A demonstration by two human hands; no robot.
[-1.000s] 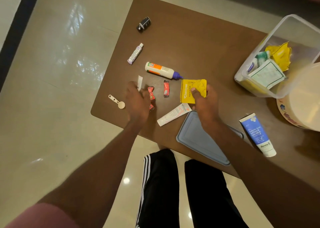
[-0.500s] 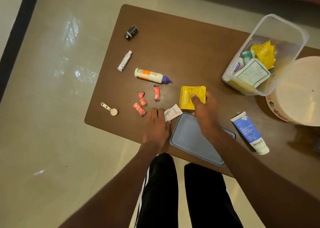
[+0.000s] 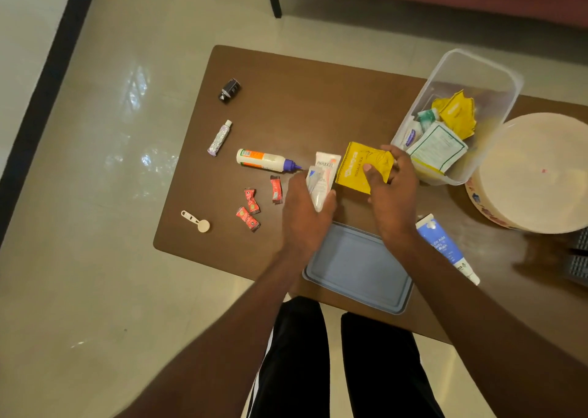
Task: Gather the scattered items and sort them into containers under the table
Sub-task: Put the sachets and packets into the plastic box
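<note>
Table's left end: a scoop (image 3: 196, 222), a foil tube (image 3: 219, 138) and a black bottle (image 3: 229, 90) lie near the left edge.
Middle: a glue bottle (image 3: 266, 160) lies beside three red sachets (image 3: 258, 202).
Left hand (image 3: 306, 218): fingers clamped on a white tube (image 3: 324, 175), above the grey lid (image 3: 358, 267) at the near edge.
Right hand (image 3: 393, 195): fingers pinching a yellow packet (image 3: 358, 166), just beside the clear box (image 3: 496, 77).
Right end: a blue tube (image 3: 444, 245) lies near the near edge.

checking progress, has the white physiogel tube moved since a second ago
Yes. The white tube left the tabletop near the grey lid; the left hand now holds it raised, beside the yellow sachet.
</note>
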